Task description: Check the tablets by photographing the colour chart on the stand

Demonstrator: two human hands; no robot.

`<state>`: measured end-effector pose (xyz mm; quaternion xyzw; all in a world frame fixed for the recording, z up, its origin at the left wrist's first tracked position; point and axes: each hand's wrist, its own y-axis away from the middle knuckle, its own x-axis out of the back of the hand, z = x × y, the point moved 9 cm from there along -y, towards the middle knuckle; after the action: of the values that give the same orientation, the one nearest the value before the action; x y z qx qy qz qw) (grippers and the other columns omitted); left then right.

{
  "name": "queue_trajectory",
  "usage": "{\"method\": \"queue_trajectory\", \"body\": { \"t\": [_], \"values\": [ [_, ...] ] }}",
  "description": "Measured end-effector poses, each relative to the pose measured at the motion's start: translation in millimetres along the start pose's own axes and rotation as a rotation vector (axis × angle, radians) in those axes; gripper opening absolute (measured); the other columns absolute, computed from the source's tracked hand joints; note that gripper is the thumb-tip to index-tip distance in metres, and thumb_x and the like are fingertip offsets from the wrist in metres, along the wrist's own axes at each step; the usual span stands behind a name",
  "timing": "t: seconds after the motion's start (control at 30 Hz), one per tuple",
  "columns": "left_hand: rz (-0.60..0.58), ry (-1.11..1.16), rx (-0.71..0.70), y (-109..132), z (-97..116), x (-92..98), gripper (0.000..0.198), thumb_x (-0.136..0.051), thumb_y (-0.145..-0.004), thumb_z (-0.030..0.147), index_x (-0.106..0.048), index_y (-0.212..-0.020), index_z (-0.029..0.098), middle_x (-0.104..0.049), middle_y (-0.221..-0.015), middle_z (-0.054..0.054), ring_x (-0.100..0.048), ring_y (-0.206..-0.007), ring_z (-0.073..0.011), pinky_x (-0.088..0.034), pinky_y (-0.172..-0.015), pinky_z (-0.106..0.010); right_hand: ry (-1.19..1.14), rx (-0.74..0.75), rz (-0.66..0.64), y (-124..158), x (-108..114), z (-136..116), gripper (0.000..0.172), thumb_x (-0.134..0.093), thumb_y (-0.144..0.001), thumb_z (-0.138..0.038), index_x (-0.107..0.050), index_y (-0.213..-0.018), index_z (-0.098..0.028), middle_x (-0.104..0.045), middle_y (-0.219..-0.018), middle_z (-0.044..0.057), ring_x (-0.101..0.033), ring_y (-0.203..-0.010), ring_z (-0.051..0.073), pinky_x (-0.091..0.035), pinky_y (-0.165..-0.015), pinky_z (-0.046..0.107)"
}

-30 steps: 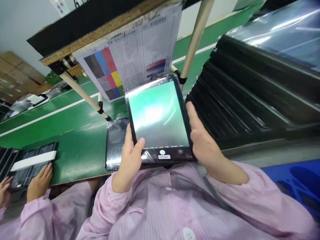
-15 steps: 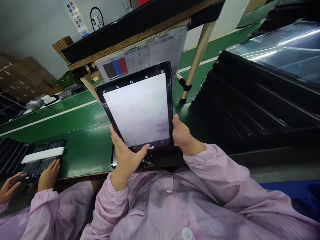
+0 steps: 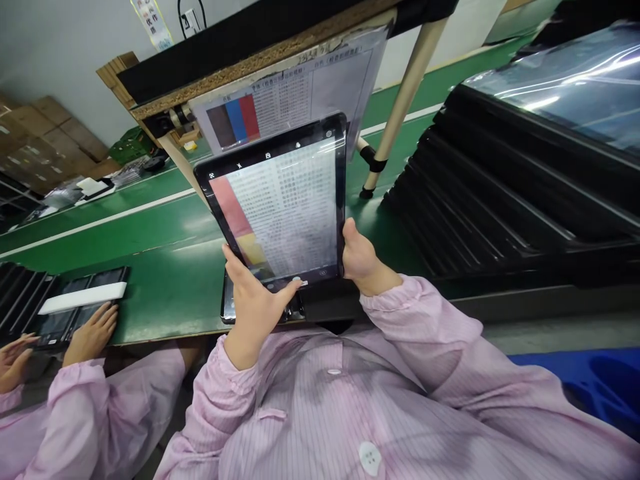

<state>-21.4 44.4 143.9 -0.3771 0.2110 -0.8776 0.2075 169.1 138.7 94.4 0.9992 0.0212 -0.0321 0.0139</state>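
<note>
I hold a black tablet (image 3: 285, 200) upright in front of me with both hands. My left hand (image 3: 253, 303) grips its lower left corner, thumb resting on the bottom bezel. My right hand (image 3: 357, 257) grips the lower right edge. The screen shows a camera picture of the colour and text chart (image 3: 295, 93) that hangs from the shelf behind it. Another dark tablet (image 3: 260, 310) lies flat on the green belt (image 3: 165, 280) under my hands, mostly hidden.
Stacked black trays (image 3: 505, 200) under clear film fill the right side. A co-worker's hands (image 3: 90, 330) rest on a tray of tablets with a white strip (image 3: 83, 298) at left. A beige shelf post (image 3: 400, 107) stands behind. A blue bin (image 3: 590, 373) sits lower right.
I raised and tilted the tablet from lying low to facing the chart. Its screen went from green blur, to blank white, to a sharp picture of the chart.
</note>
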Motion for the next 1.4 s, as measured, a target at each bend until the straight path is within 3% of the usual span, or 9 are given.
{"method": "queue_trajectory", "body": {
  "t": [0.33, 0.43, 0.57, 0.63, 0.73, 0.9, 1.07, 1.2, 1.4],
  "values": [
    [0.043, -0.007, -0.095, 2.8, -0.6, 3.0, 0.144, -0.085, -0.063, 0.065, 0.007, -0.161, 0.014, 0.002, -0.168, -0.029, 0.004, -0.158, -0.0425, -0.008, -0.126, -0.062, -0.348, 0.060, -0.273, -0.6, -21.1, -3.9, 0.089, -0.055, -0.059, -0.098, -0.078, -0.107, -0.027, -0.072, -0.125, 0.006, -0.056, -0.134, 0.034, -0.052, -0.105, 0.049],
    [0.071, 0.255, -0.075, 1.5, -6.6, 8.6, 0.119, -0.078, -0.075, 0.061, -0.012, -0.162, 0.016, -0.017, -0.168, -0.024, -0.015, -0.157, -0.0379, -0.017, -0.127, -0.054, -0.393, 0.086, -0.296, -0.1, -21.8, -3.1, 0.087, -0.058, -0.064, -0.094, -0.076, -0.116, -0.027, -0.070, -0.130, 0.005, -0.054, -0.136, 0.035, -0.050, -0.108, 0.051],
    [0.165, 0.912, 0.159, -5.1, -35.0, 13.5, 0.053, -0.056, -0.096, 0.054, -0.052, -0.144, 0.031, -0.064, -0.140, -0.007, -0.061, -0.128, -0.0207, -0.049, -0.108, -0.034, -0.347, 0.267, -0.322, 16.3, -17.4, -26.7, 0.080, -0.046, -0.085, -0.085, -0.062, -0.140, -0.030, -0.052, -0.151, -0.001, -0.041, -0.147, 0.030, -0.039, -0.121, 0.047],
    [0.149, 1.108, 0.307, -7.8, -44.6, 5.7, 0.038, -0.064, -0.093, 0.047, -0.065, -0.130, 0.037, -0.070, -0.132, 0.001, -0.066, -0.118, -0.0156, -0.054, -0.099, -0.027, -0.246, 0.456, -0.311, 31.8, -10.9, -52.7, 0.068, -0.041, -0.097, -0.073, -0.045, -0.154, -0.035, -0.034, -0.162, -0.007, -0.027, -0.153, 0.024, -0.026, -0.128, 0.042],
    [0.114, 1.204, 0.434, -7.6, -46.9, -5.2, 0.034, -0.072, -0.088, 0.039, -0.070, -0.123, 0.040, -0.069, -0.135, 0.005, -0.066, -0.119, -0.0137, -0.055, -0.098, -0.025, -0.024, 0.694, -0.327, 53.6, -5.5, -90.2, 0.062, -0.034, -0.106, -0.057, -0.020, -0.162, -0.036, -0.014, -0.167, -0.011, -0.013, -0.157, 0.019, -0.013, -0.131, 0.038],
    [0.053, 1.246, 0.523, 2.6, -41.1, -25.1, 0.031, -0.069, -0.090, 0.039, -0.071, -0.122, 0.041, -0.072, -0.130, 0.005, -0.067, -0.118, -0.0135, -0.052, -0.103, -0.027, 0.271, 0.809, -0.312, 53.9, 6.3, -118.0, 0.067, -0.025, -0.107, -0.056, -0.004, -0.164, -0.028, -0.003, -0.168, -0.007, -0.011, -0.157, 0.019, -0.009, -0.130, 0.037],
    [-0.026, 1.234, 0.558, 8.1, -35.3, -38.1, 0.041, -0.076, -0.085, 0.044, -0.070, -0.125, 0.038, -0.073, -0.130, 0.001, -0.068, -0.116, -0.0171, -0.055, -0.098, -0.029, 0.379, 0.795, -0.234, 47.6, 24.5, -111.5, 0.072, -0.029, -0.106, -0.057, -0.001, -0.164, -0.027, -0.005, -0.169, -0.005, -0.017, -0.156, 0.020, -0.016, -0.129, 0.036],
    [-0.007, 1.208, 0.636, 14.0, -36.9, -47.1, 0.046, -0.081, -0.079, 0.043, -0.071, -0.124, 0.037, -0.073, -0.129, 0.000, -0.070, -0.113, -0.0172, -0.057, -0.094, -0.028, 0.339, 0.717, -0.147, 47.0, 42.4, -96.2, 0.070, -0.034, -0.105, -0.057, -0.011, -0.165, -0.029, -0.015, -0.169, -0.005, -0.018, -0.156, 0.021, -0.016, -0.129, 0.037],
    [-0.076, 1.207, 0.847, 32.2, -23.8, -78.3, 0.046, -0.070, -0.089, 0.033, -0.063, -0.135, 0.035, -0.069, -0.137, -0.003, -0.069, -0.117, -0.0185, -0.055, -0.102, -0.034, -0.190, 0.409, -0.150, 26.5, 59.7, -57.0, 0.081, -0.034, -0.096, -0.076, -0.020, -0.163, -0.033, -0.040, -0.161, -0.002, -0.037, -0.150, 0.026, -0.034, -0.123, 0.047]
  ]
}}
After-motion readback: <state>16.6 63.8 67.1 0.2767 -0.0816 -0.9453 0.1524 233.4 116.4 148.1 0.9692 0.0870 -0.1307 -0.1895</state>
